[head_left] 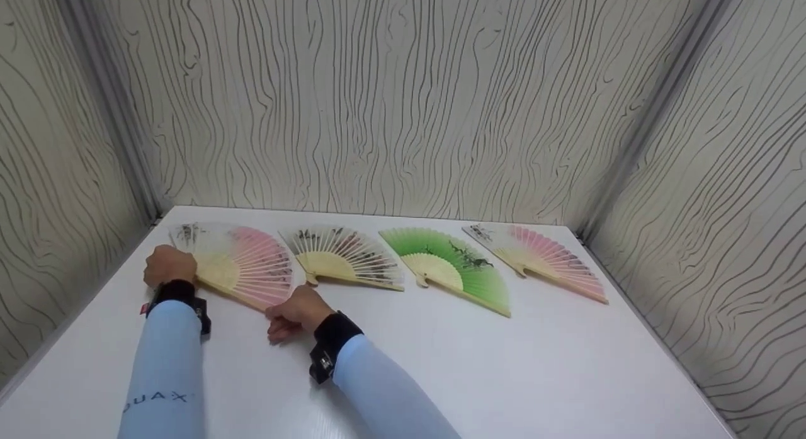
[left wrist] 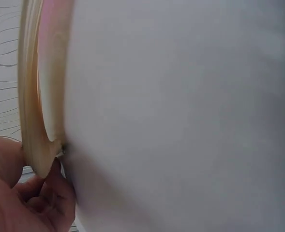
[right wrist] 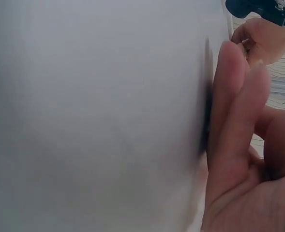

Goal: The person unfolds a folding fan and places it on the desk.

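Note:
A spread folding fan point(head_left: 261, 262) with a white-to-pink leaf and pale wooden ribs lies at the table's left. My left hand point(head_left: 170, 266) pinches its handle end; in the left wrist view the thumb and fingers close round the wooden pivot end point(left wrist: 41, 154). At the fan's near right corner, my right hand point(head_left: 302, 314) grips the tip of the outer rib. From the right wrist, the fingers point(right wrist: 232, 111) show close along the white tabletop, and the part of the fan they hold is hidden.
To the right, in a row, lie a white fan with dark prints point(head_left: 343, 256), a green fan point(head_left: 450, 262) and another white-and-pink fan point(head_left: 548, 256), all spread. The white table point(head_left: 504, 376) is walled by wood-grain panels point(head_left: 378, 99) at the back and sides.

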A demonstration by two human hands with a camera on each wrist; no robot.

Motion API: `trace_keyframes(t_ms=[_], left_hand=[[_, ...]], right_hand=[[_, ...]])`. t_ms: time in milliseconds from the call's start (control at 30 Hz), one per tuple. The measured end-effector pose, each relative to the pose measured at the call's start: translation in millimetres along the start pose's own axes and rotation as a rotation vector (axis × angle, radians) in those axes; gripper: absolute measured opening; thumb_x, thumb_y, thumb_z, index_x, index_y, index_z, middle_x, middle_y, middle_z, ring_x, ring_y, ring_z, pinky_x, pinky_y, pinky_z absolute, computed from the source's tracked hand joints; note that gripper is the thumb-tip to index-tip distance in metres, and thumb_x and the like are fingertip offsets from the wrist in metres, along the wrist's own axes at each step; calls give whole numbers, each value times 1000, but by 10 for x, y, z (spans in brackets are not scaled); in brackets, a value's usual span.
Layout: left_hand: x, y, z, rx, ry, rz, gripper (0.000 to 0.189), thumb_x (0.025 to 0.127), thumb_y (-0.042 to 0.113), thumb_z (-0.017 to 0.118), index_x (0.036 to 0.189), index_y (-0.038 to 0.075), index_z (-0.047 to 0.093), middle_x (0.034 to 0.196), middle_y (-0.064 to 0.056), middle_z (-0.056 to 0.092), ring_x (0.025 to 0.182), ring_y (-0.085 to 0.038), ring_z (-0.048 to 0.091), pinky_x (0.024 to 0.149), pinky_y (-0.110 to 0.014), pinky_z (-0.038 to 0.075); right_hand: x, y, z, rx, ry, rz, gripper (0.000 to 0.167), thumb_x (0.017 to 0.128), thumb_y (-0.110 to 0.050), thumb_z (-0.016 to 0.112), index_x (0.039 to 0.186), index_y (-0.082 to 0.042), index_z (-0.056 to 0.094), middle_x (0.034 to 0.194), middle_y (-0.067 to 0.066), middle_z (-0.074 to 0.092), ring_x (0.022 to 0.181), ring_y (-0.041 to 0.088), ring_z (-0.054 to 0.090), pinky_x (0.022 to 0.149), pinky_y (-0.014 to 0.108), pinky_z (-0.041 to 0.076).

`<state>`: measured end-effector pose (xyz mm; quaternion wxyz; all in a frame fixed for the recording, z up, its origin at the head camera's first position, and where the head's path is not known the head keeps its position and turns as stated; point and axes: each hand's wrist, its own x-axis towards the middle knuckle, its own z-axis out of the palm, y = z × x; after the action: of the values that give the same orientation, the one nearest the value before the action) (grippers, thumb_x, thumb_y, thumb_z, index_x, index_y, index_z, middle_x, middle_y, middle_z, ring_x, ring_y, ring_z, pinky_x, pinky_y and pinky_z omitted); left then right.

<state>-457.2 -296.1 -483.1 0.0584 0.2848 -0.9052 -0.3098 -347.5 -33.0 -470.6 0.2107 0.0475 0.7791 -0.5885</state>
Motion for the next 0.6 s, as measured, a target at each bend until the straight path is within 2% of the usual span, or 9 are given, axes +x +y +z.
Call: trace_keyframes(t_ms=[133,200,267,333,433,500,600], left_hand=[[-10,58,-50,-32,14,-16,51,113,21,45,143,-18,51,146,-40,59,136,-56,57,111,-62,54],[-18,128,-73,-67,46,1,55,115,25,44,148,-18,46,150,-41,55,141,-58,51,117,-66,49],[-45,217,-95,-133,84,45,55,115,28,45,147,-17,48,149,-40,56,142,-59,49,118,-70,45],[-102,321,-134,-187,107,113,53,115,30,46,143,-14,53,147,-38,59,140,-58,49,118,-71,43],[-284,529,-216,-273,116,237,49,114,32,48,136,-9,60,140,-34,64,136,-56,53,115,-70,44],[-439,699,-267,-327,123,349,44,114,30,49,133,-7,63,137,-32,66,133,-53,56,114,-67,46],[-715,974,-272,-417,192,563,33,112,22,55,126,-5,68,129,-27,70,128,-47,61,112,-62,50]], right_hand=[[-27,-28,-77,-11,-10,-23,15,97,-5,77,84,4,76,84,25,81,78,34,84,52,28,65],[-40,-65,-187,-47,-19,-51,17,98,-8,76,87,4,77,82,23,82,77,33,84,56,30,66],[-49,-115,-336,-109,-18,-97,18,100,-11,75,91,3,78,83,19,82,75,31,84,60,32,68],[-62,-171,-522,-182,-19,-166,18,102,-15,73,97,2,79,88,17,83,75,27,83,64,32,69],[-118,-259,-880,-292,-5,-315,20,104,-17,70,109,1,79,100,18,83,82,24,81,71,32,69],[-193,-311,-1158,-331,16,-419,24,106,-17,67,116,2,77,107,20,82,90,28,81,78,33,70],[-376,-341,-1595,-385,109,-541,25,106,-16,66,119,3,76,110,21,81,100,35,79,85,37,69]])
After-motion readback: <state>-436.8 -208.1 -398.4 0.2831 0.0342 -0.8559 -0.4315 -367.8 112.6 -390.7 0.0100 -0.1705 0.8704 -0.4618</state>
